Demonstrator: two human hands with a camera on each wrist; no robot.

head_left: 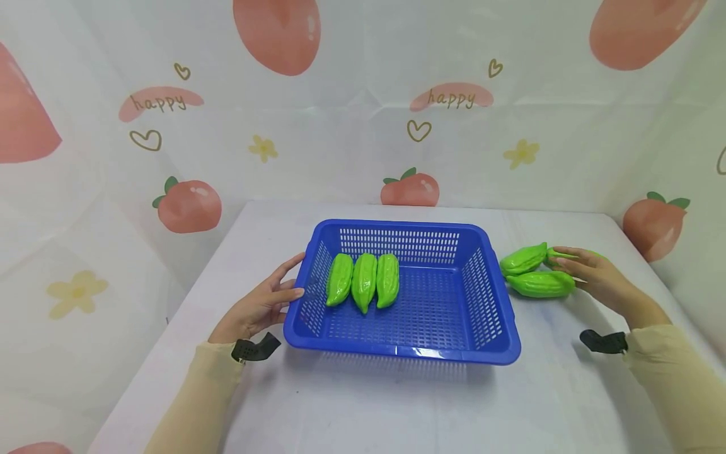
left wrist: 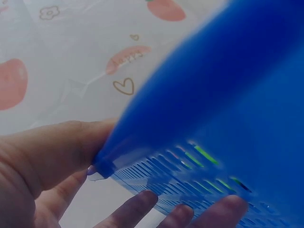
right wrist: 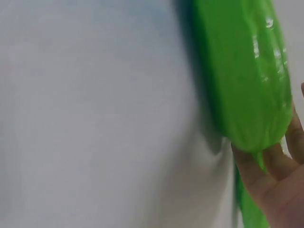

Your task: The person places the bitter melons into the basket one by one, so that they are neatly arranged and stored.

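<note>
A blue mesh basket (head_left: 482, 296) sits mid-table with three green toy gourds (head_left: 363, 280) lying side by side in its left part. My left hand (head_left: 295, 277) is against the basket's left wall, thumb near the rim corner and straight fingers (left wrist: 142, 202) touching the mesh (left wrist: 228, 118). To the right of the basket lie more green gourds (head_left: 524, 258). My right hand (head_left: 567, 265) rests beside and over them with fingers extended. In the right wrist view the end of one gourd (right wrist: 242, 71) touches my fingers (right wrist: 266, 175).
The white table (head_left: 397, 403) is enclosed by a printed cloth backdrop (head_left: 363, 126) at the back and on both sides. The basket's right part holds nothing. Bare tabletop lies in front of the basket and to its left.
</note>
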